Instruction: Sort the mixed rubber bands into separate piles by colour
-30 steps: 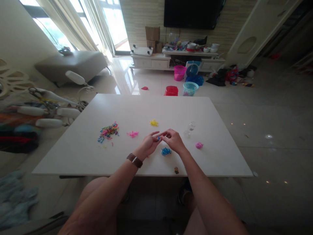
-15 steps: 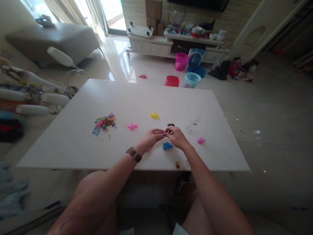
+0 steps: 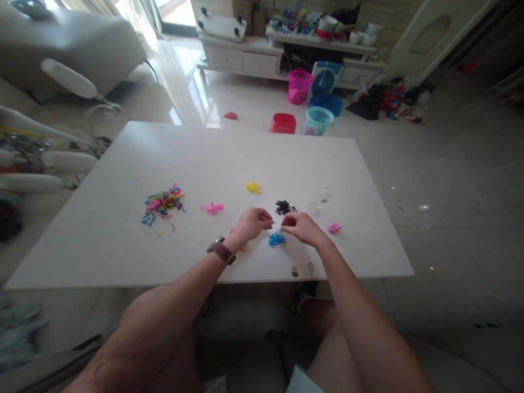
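My left hand (image 3: 256, 224), with a brown-strapped watch (image 3: 221, 251) on the wrist, is closed in a pinch; a tiny bit at its fingertips is too small to name. Opposite it, a small gap away, my right hand (image 3: 300, 227) pinches what looks like a small blue piece. Just below the fingertips lies a pile of small blue pieces (image 3: 276, 239). Behind the hands is a heap of black pieces (image 3: 284, 207). Orange-red pieces (image 3: 244, 248) show partly from behind my left wrist. Yellow pieces (image 3: 252, 187) and pink pieces (image 3: 212, 208) lie farther off.
A mixed multicoloured pile (image 3: 164, 203) lies left on the white table (image 3: 196, 158). To the right are clear round objects (image 3: 326, 194) and a pink lump (image 3: 334, 228). A small yellow-brown figure (image 3: 294, 271) sits near the front edge. Baskets (image 3: 318, 120) stand beyond the table.
My hands, together at the fingertips before, have come slightly apart. The black heap and the orange-red pieces show more now. The camera view has tilted down.
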Demonstrator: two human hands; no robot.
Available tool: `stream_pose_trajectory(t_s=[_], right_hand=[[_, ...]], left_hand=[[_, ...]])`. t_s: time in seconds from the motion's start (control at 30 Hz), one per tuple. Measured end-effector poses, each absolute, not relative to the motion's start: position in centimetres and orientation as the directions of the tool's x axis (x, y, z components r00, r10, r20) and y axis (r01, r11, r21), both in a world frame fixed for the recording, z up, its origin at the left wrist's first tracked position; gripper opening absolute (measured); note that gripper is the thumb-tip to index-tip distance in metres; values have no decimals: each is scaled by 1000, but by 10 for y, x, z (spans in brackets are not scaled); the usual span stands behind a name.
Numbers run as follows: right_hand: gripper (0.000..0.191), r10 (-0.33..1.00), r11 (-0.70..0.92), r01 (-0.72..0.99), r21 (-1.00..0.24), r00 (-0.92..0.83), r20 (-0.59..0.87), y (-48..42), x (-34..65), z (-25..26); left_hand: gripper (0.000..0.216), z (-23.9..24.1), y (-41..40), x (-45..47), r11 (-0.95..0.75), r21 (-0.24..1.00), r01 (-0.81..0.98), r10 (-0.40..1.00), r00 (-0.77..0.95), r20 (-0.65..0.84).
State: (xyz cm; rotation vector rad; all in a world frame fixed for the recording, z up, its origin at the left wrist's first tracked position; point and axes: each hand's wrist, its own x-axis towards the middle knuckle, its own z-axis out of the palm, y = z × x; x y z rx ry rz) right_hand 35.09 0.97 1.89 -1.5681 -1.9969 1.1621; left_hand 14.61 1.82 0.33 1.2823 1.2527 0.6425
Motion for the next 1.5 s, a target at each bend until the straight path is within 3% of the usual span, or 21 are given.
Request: stream_pose_trajectory(t_s=[0.2,0.33,0.6,0.87,1.0,1.17,1.5], right_hand=[[4,876,56,751,-658,-352,-328,7,352,14],[7,863,43,764,-644,-353,-361,5,349,10],[13,893,119,773,-623,-357,-272,8,346,7],[15,888,171,797,-579,-379,-260,15,333,7],[17,894,184,805,-563,-376,-245,18,325,11],[18,900,212,806,-553,-381,-210,22,318,8],[20,901,233,811,-536,-387,-194,29,311,1]], left_hand=[[18,6,5,151,54,816,576,853,398,-338],[32,10,0,152,-32,763,645,850,419,-318],[13,13,13,123,77,825,560,909,300,-289],[10,13,36,19,229,800,554,968,-45,-246],[17,9,34,-39,300,717,629,954,-202,-222],[16,2,25,-98,417,490,766,907,-387,-167],[10,-16,10,-120,438,398,806,887,-315,-338]])
